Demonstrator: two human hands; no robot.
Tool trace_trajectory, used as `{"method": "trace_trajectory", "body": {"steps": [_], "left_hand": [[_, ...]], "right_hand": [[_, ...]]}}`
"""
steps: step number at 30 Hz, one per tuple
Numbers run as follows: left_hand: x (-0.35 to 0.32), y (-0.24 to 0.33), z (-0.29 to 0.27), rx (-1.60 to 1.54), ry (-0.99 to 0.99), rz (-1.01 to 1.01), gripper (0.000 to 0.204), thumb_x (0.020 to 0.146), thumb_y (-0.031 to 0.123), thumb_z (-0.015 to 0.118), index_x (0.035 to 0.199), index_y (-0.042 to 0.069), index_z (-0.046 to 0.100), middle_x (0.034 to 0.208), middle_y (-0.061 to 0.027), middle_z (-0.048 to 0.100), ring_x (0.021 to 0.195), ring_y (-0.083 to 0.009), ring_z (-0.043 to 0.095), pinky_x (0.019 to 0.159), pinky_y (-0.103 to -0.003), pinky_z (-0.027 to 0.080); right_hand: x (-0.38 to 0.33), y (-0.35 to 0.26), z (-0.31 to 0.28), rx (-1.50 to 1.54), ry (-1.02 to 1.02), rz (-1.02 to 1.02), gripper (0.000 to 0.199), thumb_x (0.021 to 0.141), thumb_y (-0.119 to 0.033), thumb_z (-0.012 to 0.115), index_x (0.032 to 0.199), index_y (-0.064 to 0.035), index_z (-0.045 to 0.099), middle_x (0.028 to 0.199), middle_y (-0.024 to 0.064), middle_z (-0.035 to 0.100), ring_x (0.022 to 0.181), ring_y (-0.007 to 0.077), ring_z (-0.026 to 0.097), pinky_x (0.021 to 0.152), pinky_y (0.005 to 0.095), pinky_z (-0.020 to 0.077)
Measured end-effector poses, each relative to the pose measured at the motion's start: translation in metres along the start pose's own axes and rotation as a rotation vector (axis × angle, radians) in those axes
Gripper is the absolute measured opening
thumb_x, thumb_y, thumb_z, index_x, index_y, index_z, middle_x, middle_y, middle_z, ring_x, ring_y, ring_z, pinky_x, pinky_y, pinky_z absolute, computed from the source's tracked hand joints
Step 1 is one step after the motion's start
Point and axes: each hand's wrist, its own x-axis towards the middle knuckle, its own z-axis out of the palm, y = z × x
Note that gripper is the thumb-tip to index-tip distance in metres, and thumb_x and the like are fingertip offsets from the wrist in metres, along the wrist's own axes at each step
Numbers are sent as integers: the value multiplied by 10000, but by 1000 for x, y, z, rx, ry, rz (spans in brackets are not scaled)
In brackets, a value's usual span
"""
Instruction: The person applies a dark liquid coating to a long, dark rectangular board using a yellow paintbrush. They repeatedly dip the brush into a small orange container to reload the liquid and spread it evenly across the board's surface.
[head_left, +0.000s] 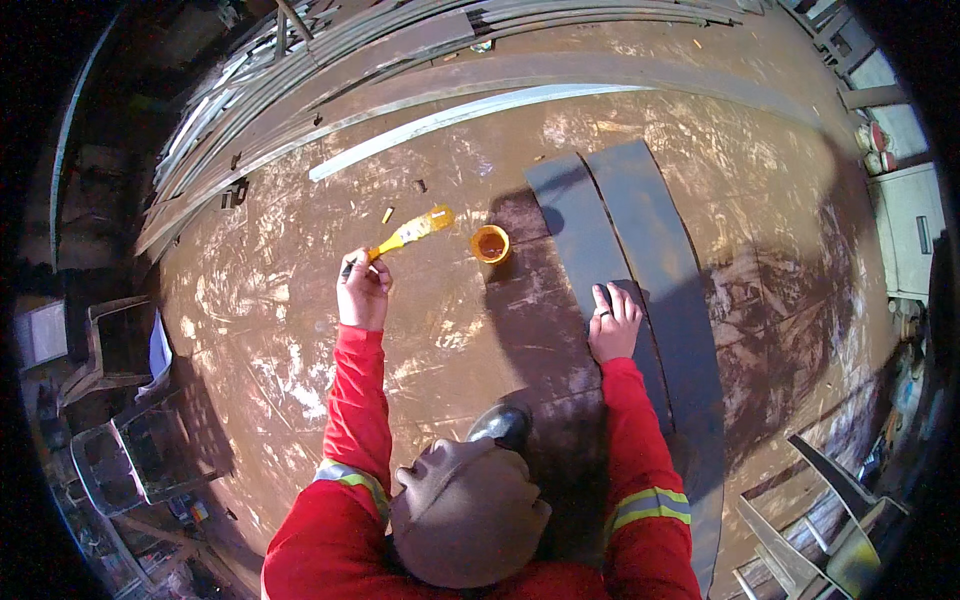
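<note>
My left hand (364, 290) is closed around the handle of a yellow paintbrush (410, 232). Orange paint coats its bristles, which point right toward a small orange-yellow paint cup (490, 244) with reddish-brown liquid inside. Brush and cup are apart. My right hand (615, 322) lies with fingers stretched on a long grey flat strip (570, 225), close to the dark gap beside a second, similar strip (650, 200). Both strips lie on the floor and run toward me on the right. Between my arms is a rounded brown shape (468, 515), with a dark boot (503, 425) beyond it.
A pale metal bar (440, 122) lies on the stained brown floor (270, 290). Behind it are stacked long metal profiles (400, 50). A chair-like frame (110, 465) stands at left, metal pieces (800, 540) at lower right, and a white cabinet (908, 230) at far right.
</note>
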Motion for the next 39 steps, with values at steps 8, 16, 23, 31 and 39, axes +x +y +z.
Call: {"method": "trace_trajectory", "body": {"steps": [8,16,23,31,39], "left_hand": [[-9,85,102,-325,-223,52,223,979,262,518,1039,62,597,731,-69,577,616,-156,473,559,-279,367],[6,74,176,63,-421,126,218,965,260,513,1027,59,570,696,-87,574,549,-168,491,505,-289,395],[30,-35,156,762,-505,-94,218,890,45,622,1044,-57,507,811,-158,678,668,-183,671,576,-287,548],[24,-108,189,1818,-533,726,392,820,161,662,1187,103,537,929,-152,617,770,-361,642,615,-433,533],[-50,-170,164,1892,-694,540,340,796,87,552,1134,116,525,935,-159,571,768,-320,642,526,-454,513]], "right_hand": [[-6,-5,-1,-1,-30,10,559,793,-159,597,1345,-172,509,1382,95,475,1272,295,423,1037,466,319],[-8,8,0,-10,-39,-16,625,743,-163,640,1351,-163,495,1394,86,464,1287,274,416,1018,462,336],[-15,8,-11,28,-64,18,573,775,-140,617,1338,-150,511,1386,87,475,1275,275,427,1013,456,336],[-28,17,-15,4,-117,42,592,780,-195,616,1358,-165,495,1426,65,440,1300,245,403,1035,464,322],[-25,17,-19,57,-130,64,601,769,-196,620,1356,-158,496,1414,79,448,1289,256,409,1037,465,316]]}}
